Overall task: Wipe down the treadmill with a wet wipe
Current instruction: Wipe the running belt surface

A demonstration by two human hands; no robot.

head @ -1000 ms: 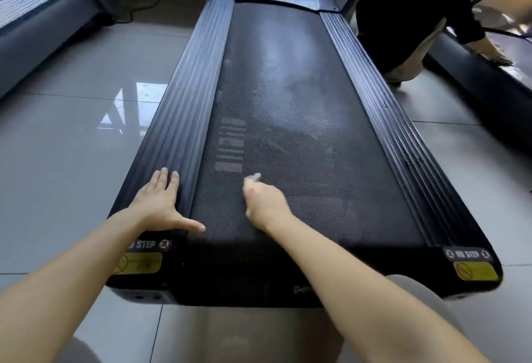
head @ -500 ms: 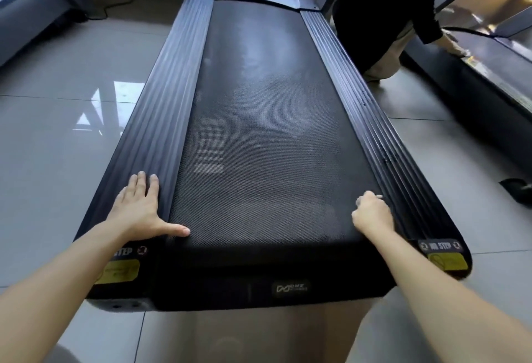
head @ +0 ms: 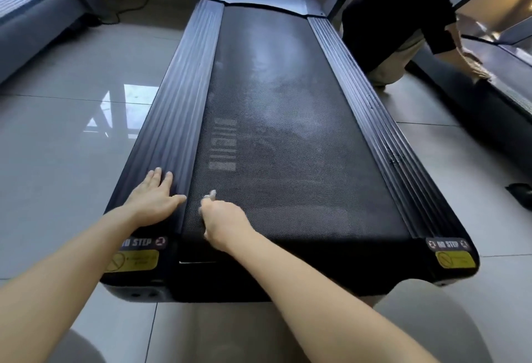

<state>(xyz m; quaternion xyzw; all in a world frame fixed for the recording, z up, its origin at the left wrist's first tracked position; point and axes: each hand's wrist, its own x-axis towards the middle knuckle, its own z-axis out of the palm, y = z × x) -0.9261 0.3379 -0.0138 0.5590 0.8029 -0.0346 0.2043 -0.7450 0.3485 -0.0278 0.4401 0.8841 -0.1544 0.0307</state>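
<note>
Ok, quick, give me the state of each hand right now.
Left hand: open, flat on the side rail.
Right hand: closed on the wet wipe, pressed to the belt.

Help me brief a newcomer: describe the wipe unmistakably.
Go to the near end of the treadmill belt. The right hand grips the wipe. It's the white tuft poking past the fingers; the left hand, flat on the rail, holds nothing.

A person in a black top (head: 397, 11) kneels on the tiled floor (head: 57, 147) beside a neighbouring machine (head: 489, 103).
</note>
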